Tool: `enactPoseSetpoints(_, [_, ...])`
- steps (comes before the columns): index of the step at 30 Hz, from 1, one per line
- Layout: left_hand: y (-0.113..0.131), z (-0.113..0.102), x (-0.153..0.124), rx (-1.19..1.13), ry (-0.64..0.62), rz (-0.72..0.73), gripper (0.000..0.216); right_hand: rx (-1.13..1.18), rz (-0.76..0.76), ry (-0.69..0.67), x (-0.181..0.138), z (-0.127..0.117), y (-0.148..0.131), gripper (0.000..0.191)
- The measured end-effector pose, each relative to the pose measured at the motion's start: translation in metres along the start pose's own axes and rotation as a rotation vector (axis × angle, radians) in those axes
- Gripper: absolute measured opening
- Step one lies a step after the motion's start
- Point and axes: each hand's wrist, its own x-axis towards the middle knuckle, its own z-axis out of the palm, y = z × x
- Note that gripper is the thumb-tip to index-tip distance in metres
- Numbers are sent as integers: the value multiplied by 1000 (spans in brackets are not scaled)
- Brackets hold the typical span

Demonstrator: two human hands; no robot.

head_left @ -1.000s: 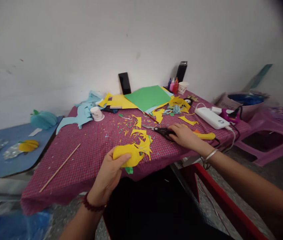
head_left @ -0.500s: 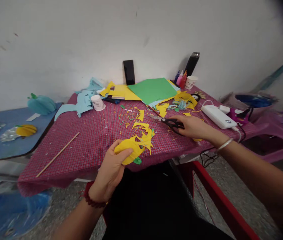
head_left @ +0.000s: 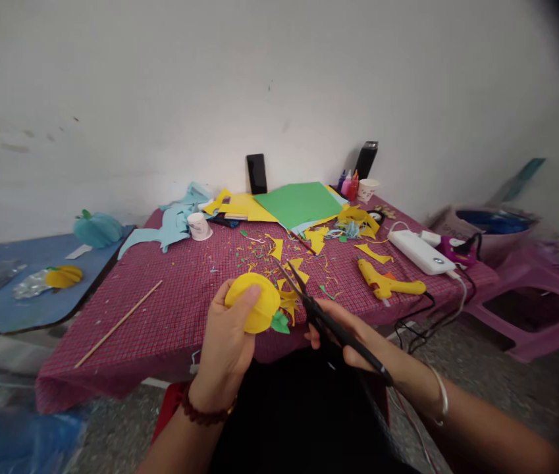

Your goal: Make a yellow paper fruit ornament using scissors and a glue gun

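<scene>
Left grip (head_left: 227, 339) partly behind yellow disc (head_left: 266, 309)

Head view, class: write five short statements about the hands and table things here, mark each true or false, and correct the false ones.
1. The left hand holds a round yellow piece. True.
2. The right hand is empty. False: it holds black-handled scissors.
3. The scissor blades are spread apart. True.
4. The wooden stick lies to the right of both hands. False: it lies to their left, on the checked cloth.
5. The glue gun is yellow. True.
</scene>
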Motion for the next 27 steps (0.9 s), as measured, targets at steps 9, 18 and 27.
enactPoseSetpoints(9, [-26, 10, -8, -159, 95, -21, 31, 46, 70, 51, -8, 14, 11, 78])
enactPoseSetpoints(18, [-31, 13, -11, -195, 116, -123, 28, 61, 5, 65, -5, 8, 21, 73])
enactPoseSetpoints(27, [-34, 5, -13, -183, 91, -38, 23, -315, -80, 134, -3, 11, 16, 74])
